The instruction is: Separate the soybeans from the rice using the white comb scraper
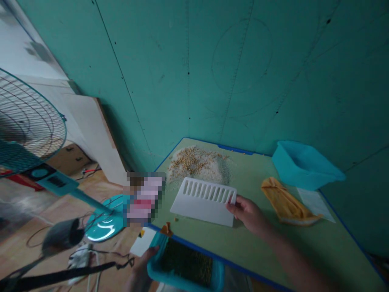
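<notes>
Holding a flat, slotted panel (202, 210), right grip (246, 213); a boxy teal tub (218, 272), left grip (143, 265).

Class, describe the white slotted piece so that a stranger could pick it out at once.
By the green wall is a blue-edged table. Before the heap of grains on it, the right hand holds a flat white piece by one end. Unlike its neighbours, it has a row of narrow slots.

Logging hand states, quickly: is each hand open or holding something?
Left hand: holding the blue bin by its rim.
Right hand: holding the white slotted piece at one end.
</notes>
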The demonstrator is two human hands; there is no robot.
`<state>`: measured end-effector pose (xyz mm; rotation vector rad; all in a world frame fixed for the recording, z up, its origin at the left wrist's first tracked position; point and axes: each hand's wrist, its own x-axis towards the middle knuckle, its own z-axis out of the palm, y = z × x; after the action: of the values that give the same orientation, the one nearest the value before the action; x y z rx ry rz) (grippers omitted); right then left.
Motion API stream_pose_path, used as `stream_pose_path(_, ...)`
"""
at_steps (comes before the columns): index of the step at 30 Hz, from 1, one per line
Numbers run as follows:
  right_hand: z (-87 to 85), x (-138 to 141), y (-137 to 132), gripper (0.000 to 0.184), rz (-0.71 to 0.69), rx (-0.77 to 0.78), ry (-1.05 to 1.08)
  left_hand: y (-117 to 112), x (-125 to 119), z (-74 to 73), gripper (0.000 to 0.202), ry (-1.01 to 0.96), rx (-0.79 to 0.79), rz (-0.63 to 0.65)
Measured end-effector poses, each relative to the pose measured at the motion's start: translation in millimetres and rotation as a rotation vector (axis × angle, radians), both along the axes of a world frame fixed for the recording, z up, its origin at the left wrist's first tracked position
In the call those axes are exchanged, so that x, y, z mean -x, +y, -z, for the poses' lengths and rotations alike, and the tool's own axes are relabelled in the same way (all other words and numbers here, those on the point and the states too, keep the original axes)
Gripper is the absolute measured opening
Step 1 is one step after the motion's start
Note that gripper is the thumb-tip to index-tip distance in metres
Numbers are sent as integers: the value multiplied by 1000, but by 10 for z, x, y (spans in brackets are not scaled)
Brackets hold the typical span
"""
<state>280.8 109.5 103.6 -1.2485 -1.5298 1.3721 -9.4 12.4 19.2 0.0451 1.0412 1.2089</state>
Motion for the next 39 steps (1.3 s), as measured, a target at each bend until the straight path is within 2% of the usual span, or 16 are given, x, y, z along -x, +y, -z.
stream_pose_path(3, 6, 62, -25, 30, -53, -26, -6, 10, 52, 13, 38, 27, -15, 17)
stream_pose_path(7, 46, 71, -40, 32, -70, -43, -47, 27, 37, -59, 55, 79, -25, -65)
stream_pose_path(9, 56, 60, -40, 33, -68, -43, -57, 34, 21, -90, 51, 93, 0, -61)
stream_pose_path(15, 7, 39, -54, 31, -84, -13, -59, 35, 18, -133, 22, 87, -7, 3)
stream_pose_path(22, 3, 34, -50, 27, -61, 17, -59, 48, 15, -145, 26, 70, -57, -1)
stream_pose_path(25, 18, 33, -39, 27, -48, 12, -53, 49, 6, -153, 35, 81, -67, 10)
stream_pose_path(32, -29, 49, -40, 27, 46, -52, -79, 55, 40, -11, 60, 91, -47, -25)
stream_pose_path(39, 10, 42, -35, 27, 44, -52, -81, 32, 43, 34, 53, 116, -64, -25)
